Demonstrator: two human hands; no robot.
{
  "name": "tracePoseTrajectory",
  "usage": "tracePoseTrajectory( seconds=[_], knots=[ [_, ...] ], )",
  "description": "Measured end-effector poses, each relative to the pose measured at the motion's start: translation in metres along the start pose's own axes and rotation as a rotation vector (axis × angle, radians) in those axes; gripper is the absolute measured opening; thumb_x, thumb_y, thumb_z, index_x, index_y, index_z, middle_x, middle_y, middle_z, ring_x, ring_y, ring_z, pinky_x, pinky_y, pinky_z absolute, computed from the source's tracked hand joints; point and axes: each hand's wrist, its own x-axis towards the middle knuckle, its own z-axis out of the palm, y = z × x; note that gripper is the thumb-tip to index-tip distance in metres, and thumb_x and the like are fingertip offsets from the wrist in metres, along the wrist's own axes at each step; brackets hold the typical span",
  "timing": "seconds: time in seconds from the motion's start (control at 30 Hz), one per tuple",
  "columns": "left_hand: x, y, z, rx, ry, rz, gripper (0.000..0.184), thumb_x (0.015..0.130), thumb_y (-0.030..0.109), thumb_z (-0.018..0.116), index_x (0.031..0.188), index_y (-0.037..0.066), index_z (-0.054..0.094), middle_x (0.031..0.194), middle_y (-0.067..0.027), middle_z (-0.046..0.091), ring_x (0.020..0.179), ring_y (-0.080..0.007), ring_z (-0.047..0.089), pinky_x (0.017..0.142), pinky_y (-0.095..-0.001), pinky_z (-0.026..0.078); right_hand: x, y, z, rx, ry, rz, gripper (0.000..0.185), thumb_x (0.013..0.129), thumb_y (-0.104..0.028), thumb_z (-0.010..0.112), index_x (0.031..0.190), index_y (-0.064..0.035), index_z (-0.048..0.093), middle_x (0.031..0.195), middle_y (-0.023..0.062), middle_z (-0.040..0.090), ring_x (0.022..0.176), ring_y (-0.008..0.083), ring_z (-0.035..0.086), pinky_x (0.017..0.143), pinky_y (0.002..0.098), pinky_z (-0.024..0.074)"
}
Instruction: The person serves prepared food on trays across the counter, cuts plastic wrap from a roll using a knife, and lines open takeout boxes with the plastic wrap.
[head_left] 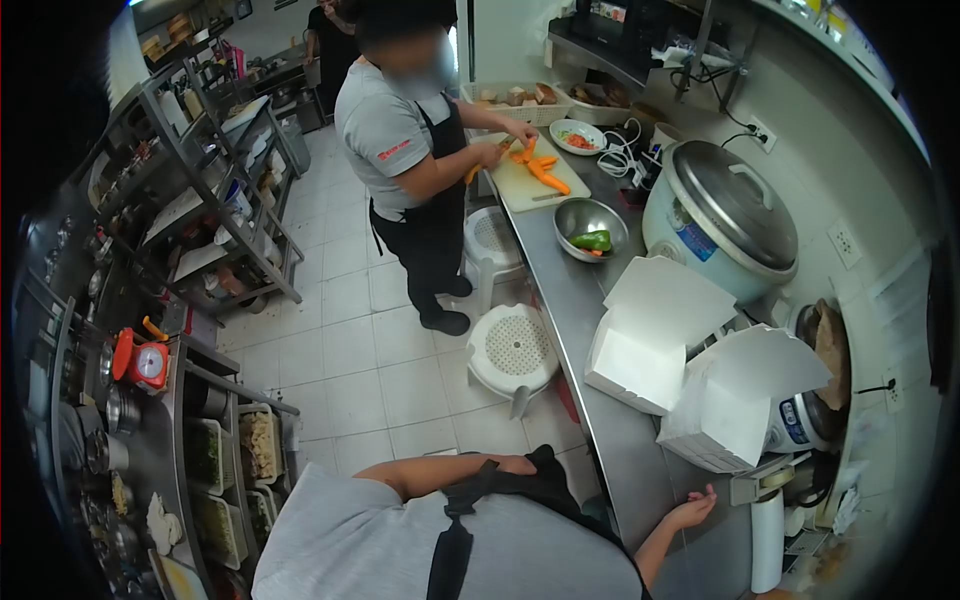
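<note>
My right hand (692,508) rests over the metal counter (640,470), fingers loosely apart and holding nothing I can see. It is near the open white cardboard boxes (715,430) and a white roll (767,545). My left hand (515,465) lies across my front against the black apron (480,485); its fingers are hidden. Another white box (635,365) stands open just beyond. Further along the counter, a co-worker's hands (505,145) work over carrots (545,175) on a cutting board (525,195).
A steel bowl (590,230) holds a green pepper. Behind it sits a large rice cooker (720,215). White stools (513,347) stand on the tiled floor by the counter. Metal shelves (200,200) and a red scale (148,365) are to the left. The co-worker (410,130) stands ahead.
</note>
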Motion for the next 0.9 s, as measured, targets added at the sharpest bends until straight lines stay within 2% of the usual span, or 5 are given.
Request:
tracePoseTrajectory(
  seconds=[0.3, 0.47, 0.63, 0.73, 0.9],
  knots=[
    [-0.076, -0.026, 0.001, 0.125, 0.233, -0.870, 0.045, 0.088, 0.041, 0.045, 0.106, 0.007, 0.069, 0.108, -0.0183, 0.066, 0.105, -0.0369, 0.060, 0.089, -0.0429, 0.047, -0.017, -0.008, -0.005, -0.031, 0.000, -0.004, 0.053, 0.100, -0.040, 0.039, 0.085, 0.0031, 0.066, 0.059, 0.0042, 0.048, 0.058, 0.0163, 0.045, 0.056, 0.0319, 0.0402],
    [-0.106, -0.016, 0.001, 0.155, 0.291, -0.830, 0.046, 0.091, 0.043, 0.046, 0.093, 0.005, 0.071, 0.091, -0.0180, 0.069, 0.090, -0.0340, 0.065, 0.082, -0.0421, 0.049, -0.011, -0.009, -0.006, -0.102, -0.045, 0.011, 0.056, 0.099, -0.043, 0.042, 0.081, 0.0038, 0.066, 0.064, 0.0053, 0.055, 0.058, 0.0164, 0.046, 0.057, 0.0312, 0.0406],
    [-0.089, 0.064, -0.058, -0.115, 0.764, -0.620, 0.060, 0.095, 0.053, 0.040, 0.074, 0.004, 0.066, 0.072, -0.0114, 0.067, 0.073, -0.0251, 0.065, 0.074, -0.0362, 0.049, -0.013, -0.016, 0.010, -0.094, -0.035, 0.023, 0.058, 0.098, -0.046, 0.043, 0.077, 0.0027, 0.067, 0.063, 0.0055, 0.055, 0.059, 0.0173, 0.048, 0.059, 0.0323, 0.0411],
    [-0.067, 0.180, -0.113, -0.165, 0.934, -0.348, 0.042, 0.101, 0.033, 0.037, 0.090, 0.002, 0.063, 0.068, -0.0095, 0.061, 0.064, -0.0239, 0.057, 0.066, -0.0329, 0.046, -0.011, -0.002, -0.004, -0.114, -0.051, 0.006, 0.058, 0.098, -0.045, 0.042, 0.077, 0.0031, 0.067, 0.066, 0.0071, 0.058, 0.061, 0.0183, 0.049, 0.061, 0.0337, 0.0420],
    [-0.047, 0.407, -0.148, 0.015, 0.854, 0.601, 0.019, 0.096, 0.006, 0.043, 0.114, 0.002, 0.049, 0.093, -0.0126, 0.063, 0.077, -0.0261, 0.061, 0.071, -0.0328, 0.050, -0.021, 0.018, 0.007, 0.076, -0.109, -0.016, 0.039, 0.098, -0.032, 0.048, 0.116, -0.0010, 0.064, 0.093, 0.0074, 0.069, 0.079, 0.0176, 0.062, 0.071, 0.0297, 0.0482]
  ],
)
